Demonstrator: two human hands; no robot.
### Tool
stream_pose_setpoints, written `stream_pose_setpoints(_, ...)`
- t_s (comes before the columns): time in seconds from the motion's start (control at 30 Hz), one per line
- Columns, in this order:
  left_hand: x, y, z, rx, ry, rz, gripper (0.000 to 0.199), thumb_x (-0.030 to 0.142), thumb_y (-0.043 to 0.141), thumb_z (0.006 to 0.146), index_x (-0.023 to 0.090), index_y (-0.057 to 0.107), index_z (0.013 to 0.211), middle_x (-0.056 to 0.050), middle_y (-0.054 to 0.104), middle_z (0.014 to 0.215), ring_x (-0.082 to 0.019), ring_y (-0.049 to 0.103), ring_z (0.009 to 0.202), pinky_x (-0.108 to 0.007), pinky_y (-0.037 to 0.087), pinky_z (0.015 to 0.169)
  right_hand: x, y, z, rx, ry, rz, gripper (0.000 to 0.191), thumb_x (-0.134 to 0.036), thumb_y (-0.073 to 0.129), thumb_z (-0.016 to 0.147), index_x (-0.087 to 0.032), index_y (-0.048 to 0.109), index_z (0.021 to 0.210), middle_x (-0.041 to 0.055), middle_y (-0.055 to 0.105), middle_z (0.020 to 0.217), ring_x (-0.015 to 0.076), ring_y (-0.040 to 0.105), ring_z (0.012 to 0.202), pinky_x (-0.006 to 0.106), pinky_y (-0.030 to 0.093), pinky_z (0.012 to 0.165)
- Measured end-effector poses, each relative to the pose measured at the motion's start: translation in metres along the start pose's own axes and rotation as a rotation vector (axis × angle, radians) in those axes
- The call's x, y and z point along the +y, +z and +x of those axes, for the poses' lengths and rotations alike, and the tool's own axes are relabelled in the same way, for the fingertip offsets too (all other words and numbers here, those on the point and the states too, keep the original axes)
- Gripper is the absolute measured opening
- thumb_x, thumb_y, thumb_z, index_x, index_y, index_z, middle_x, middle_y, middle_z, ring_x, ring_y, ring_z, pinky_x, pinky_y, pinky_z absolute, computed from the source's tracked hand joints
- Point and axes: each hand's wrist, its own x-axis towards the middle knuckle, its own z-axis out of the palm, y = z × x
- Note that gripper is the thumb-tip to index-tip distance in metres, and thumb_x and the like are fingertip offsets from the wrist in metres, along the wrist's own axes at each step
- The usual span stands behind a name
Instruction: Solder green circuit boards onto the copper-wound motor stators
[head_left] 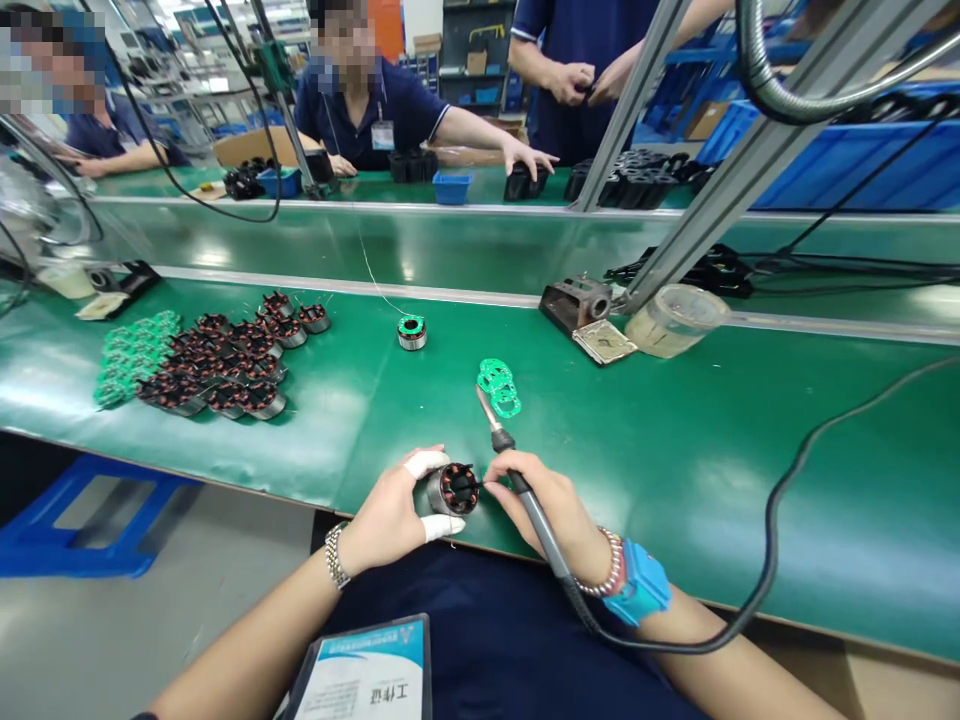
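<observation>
At the near edge of the green workbench, the left hand grips a copper-wound motor stator between fingers capped in white cots. The right hand, with a blue wrist strap, closes around a soldering iron whose tip points away. Its fingertips are just beside the stator. Green circuit boards lie just past the tip. Farther out are a wired stator, rows of stators toward the left edge, and a soldering-iron stand near the far edge.
</observation>
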Motion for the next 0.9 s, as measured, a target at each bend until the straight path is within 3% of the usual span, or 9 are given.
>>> stream_pose_setpoints(0.23,0.005,0.001,-0.006,0.054,-0.026,-0.089,0.055,0.029,0.073,0.062,0.019,0.049,0.111,-0.008,0.062,0.109,-0.024,0.059,0.101,-0.039,0.046,0.091,0.001,-0.009,-0.006,0.006,0.058,0.048,0.018,-0.01,0.049,0.081,-0.022,0.044,0.094,-0.0012,0.058,0.072,0.0095,0.057,0.061,0.019,0.048,0.062)
stream_pose_setpoints(0.4,0.01,0.002,-0.007,0.03,0.231,0.058,0.047,0.028,0.069,0.067,0.02,0.051,0.11,-0.008,0.061,0.1,-0.022,0.057,0.094,-0.042,0.044,0.089,0.002,-0.004,-0.006,-0.013,0.026,0.082,0.018,-0.01,0.047,0.082,-0.021,0.044,0.096,-0.0006,0.057,0.073,0.0099,0.057,0.062,0.019,0.048,0.061)
stream_pose_setpoints(0.47,0.01,0.003,-0.007,0.012,0.276,0.077,0.046,0.024,0.067,0.069,0.02,0.051,0.112,-0.007,0.058,0.097,-0.02,0.057,0.089,-0.04,0.045,0.086,0.003,-0.003,-0.005,-0.041,-0.012,0.081,0.016,-0.01,0.045,0.082,-0.02,0.045,0.094,0.0001,0.057,0.072,0.0104,0.057,0.063,0.019,0.048,0.06)
stream_pose_setpoints(0.6,0.005,0.003,-0.006,0.011,0.218,0.011,0.048,0.015,0.064,0.068,0.021,0.051,0.113,-0.007,0.052,0.101,-0.018,0.056,0.088,-0.032,0.048,0.078,0.009,-0.013,-0.009,-0.028,-0.007,0.045,0.01,-0.013,0.049,0.081,-0.019,0.05,0.09,0.0032,0.059,0.075,0.0124,0.057,0.066,0.022,0.048,0.062)
stream_pose_setpoints(0.7,-0.002,0.002,-0.003,-0.005,0.165,-0.068,0.049,0.01,0.062,0.067,0.022,0.051,0.112,-0.006,0.049,0.103,-0.017,0.055,0.088,-0.032,0.047,0.079,0.014,-0.03,-0.016,0.0,0.037,0.039,0.007,-0.015,0.049,0.082,-0.019,0.055,0.083,0.0017,0.059,0.066,0.0117,0.055,0.057,0.022,0.047,0.055)
stream_pose_setpoints(0.9,-0.007,0.0,0.009,-0.082,0.118,-0.177,0.047,0.007,0.058,0.067,0.022,0.05,0.11,-0.007,0.048,0.107,-0.018,0.055,0.089,-0.034,0.046,0.082,0.019,-0.049,-0.024,0.052,0.105,0.085,0.014,-0.02,0.054,0.081,-0.02,0.061,0.093,0.0052,0.068,0.076,0.0158,0.062,0.067,0.027,0.051,0.062)
